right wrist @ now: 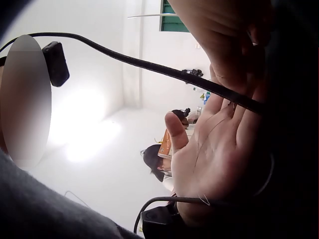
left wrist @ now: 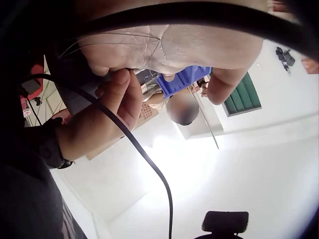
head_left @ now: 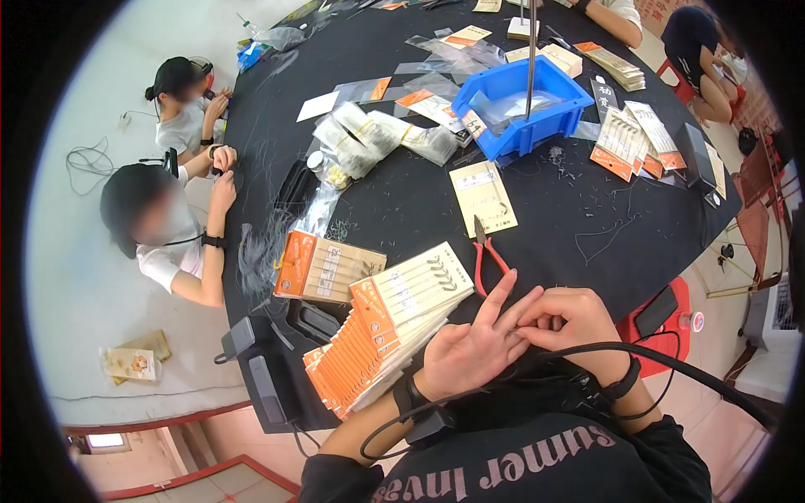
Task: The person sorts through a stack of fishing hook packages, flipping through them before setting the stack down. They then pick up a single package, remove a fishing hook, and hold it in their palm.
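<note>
My left hand (head_left: pixel 474 352) is held palm up over the front edge of the black table, its index finger and thumb spread apart. Beside it my right hand (head_left: pixel 579 323) pinches a tiny dark piece (right wrist: pixel 232 105) against the left fingers. A thin clear line (left wrist: pixel 117 34) loops across the left palm (left wrist: pixel 199 47). In the left wrist view the right thumb and index fingertips meet at the line. What the tiny piece is, I cannot tell. Close ahead lie red-handled pliers (head_left: pixel 480 260), partly on a beige card (head_left: pixel 485 194). Left of them fans a stack of orange-and-cream cards (head_left: pixel 394 310).
A blue bin (head_left: pixel 524 109) with a metal rod stands at the back. Clear packets (head_left: pixel 360 138), more cards (head_left: pixel 620 142) and loose line (head_left: pixel 256 260) lie around. Black devices (head_left: pixel 268 390) sit at the left edge. A black cable (head_left: pixel 671 356) crosses by my right wrist. Two people sit left.
</note>
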A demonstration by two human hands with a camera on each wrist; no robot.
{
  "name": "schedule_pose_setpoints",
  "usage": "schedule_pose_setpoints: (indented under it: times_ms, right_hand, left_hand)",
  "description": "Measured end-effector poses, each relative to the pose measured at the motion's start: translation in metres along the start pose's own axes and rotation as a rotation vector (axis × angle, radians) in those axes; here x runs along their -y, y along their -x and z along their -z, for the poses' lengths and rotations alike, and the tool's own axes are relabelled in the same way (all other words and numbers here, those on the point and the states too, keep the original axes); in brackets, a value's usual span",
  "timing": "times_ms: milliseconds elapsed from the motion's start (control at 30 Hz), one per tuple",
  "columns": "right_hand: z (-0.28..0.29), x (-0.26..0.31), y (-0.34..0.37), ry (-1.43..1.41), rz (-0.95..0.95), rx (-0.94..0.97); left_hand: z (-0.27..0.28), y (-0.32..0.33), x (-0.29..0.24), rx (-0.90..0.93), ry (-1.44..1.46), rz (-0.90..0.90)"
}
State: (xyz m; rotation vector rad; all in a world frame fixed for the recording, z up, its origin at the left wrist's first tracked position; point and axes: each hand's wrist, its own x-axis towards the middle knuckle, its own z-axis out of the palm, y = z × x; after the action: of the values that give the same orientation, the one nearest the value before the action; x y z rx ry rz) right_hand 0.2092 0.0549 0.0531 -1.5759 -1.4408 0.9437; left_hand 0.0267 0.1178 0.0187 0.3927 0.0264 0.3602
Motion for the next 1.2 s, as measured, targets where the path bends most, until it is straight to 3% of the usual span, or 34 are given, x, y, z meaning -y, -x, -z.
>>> schedule_pose_setpoints:
  times_ms: [333,433,533,633,667,767,800,1200]
  right_hand:
    - [0.000,-0.005,-0.001,-0.090,0.095,0.039]
    - [0.004,-0.004,0.001,-0.101,0.130,0.003]
    - [0.013,-0.002,0.006,-0.097,0.158,0.010]
    - [0.019,-0.001,0.008,-0.036,0.244,0.010]
    - [0.020,-0.001,0.007,-0.009,0.284,0.006]
    - [0.021,-0.002,0.007,0.022,0.323,-0.006]
    - [0.021,-0.003,0.007,0.029,0.346,-0.004]
    - [0.021,-0.008,0.007,0.099,0.451,-0.081]
  left_hand:
    - [-0.007,0.001,-0.003,0.003,-0.057,-0.008]
    - [-0.016,0.001,-0.006,-0.131,-0.127,-0.005]
    - [-0.028,0.004,-0.016,-0.409,-0.518,0.101]
    - [-0.044,0.003,-0.021,-0.559,-1.094,0.036]
    - [-0.054,0.000,-0.022,-0.585,-1.193,-0.027]
    - [-0.076,-0.005,-0.028,-0.586,-1.482,0.116]
    - [-0.074,-0.006,-0.024,-0.602,-1.484,0.014]
    - [-0.062,-0.002,-0.020,-0.662,-1.302,0.145]
